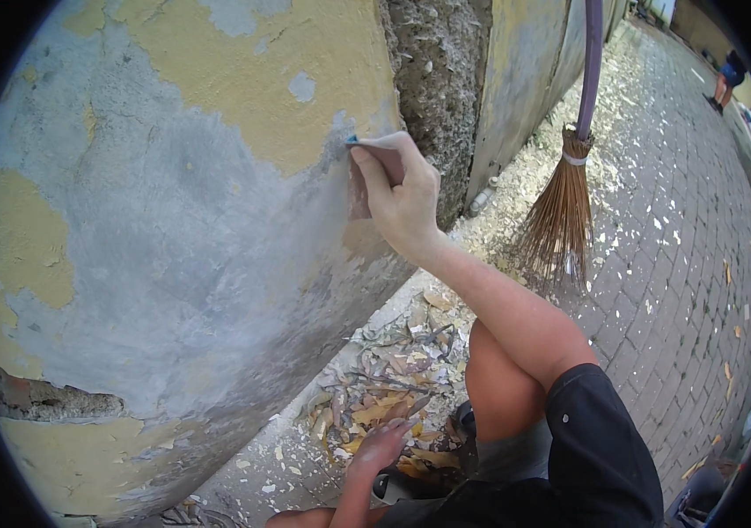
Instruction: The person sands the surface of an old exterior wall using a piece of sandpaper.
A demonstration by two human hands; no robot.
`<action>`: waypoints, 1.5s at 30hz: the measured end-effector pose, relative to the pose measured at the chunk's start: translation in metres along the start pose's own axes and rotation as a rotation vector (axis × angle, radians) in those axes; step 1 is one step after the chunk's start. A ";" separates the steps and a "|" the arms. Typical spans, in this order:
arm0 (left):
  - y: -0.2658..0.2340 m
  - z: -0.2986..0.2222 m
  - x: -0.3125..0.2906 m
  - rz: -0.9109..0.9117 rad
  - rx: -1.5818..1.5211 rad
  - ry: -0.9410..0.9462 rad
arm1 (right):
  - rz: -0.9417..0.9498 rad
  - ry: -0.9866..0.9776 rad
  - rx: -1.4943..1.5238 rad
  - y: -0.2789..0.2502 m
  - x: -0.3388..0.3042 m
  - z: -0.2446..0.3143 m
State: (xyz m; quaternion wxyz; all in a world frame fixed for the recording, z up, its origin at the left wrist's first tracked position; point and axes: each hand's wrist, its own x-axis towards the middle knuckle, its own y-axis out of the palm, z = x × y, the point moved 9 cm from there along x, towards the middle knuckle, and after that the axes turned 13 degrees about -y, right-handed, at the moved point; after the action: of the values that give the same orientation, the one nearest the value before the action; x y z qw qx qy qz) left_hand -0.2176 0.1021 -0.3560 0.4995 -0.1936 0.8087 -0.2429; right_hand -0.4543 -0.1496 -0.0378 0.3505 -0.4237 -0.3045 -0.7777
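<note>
My right hand [403, 189] is raised against the weathered wall [190, 229]. Thumb and fingers pinch a folded, reddish-brown sheet of sandpaper [359, 195], whose lower part lies along the wall near its broken corner. A small blue bit [351, 139] shows at the fingertips; what it is I cannot make out. Low down, my left hand [381, 446] hangs in front of the dry leaves [384, 409], its fingers loosely stretched out and partly hidden. No held thing can be made out in it. Yellow paint [261, 97] remains in patches around bare grey plaster.
A rough vertical gap [441, 97] splits the wall beside my right hand. A stick broom [564, 207] with a purple handle stands to the right. Paint flakes [498, 224] litter the ground along the wall and the brick paving [657, 282]. Another person [727, 79] stands far off.
</note>
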 end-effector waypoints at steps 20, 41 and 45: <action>0.008 0.007 -0.014 -0.019 0.010 -0.007 | 0.008 0.155 -0.041 -0.003 -0.001 0.002; 0.001 -0.010 -0.029 -0.095 0.047 0.026 | -0.076 0.088 -0.132 -0.025 0.014 -0.017; -0.003 -0.017 -0.047 -0.088 -0.037 0.034 | -0.011 0.091 -0.114 -0.012 0.012 0.001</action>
State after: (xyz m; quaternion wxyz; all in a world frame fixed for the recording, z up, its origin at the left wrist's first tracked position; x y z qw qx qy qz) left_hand -0.2125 0.1290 -0.3139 0.4708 -0.2341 0.8122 -0.2527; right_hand -0.4686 -0.1458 -0.0290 0.3350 -0.4054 -0.2459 -0.8142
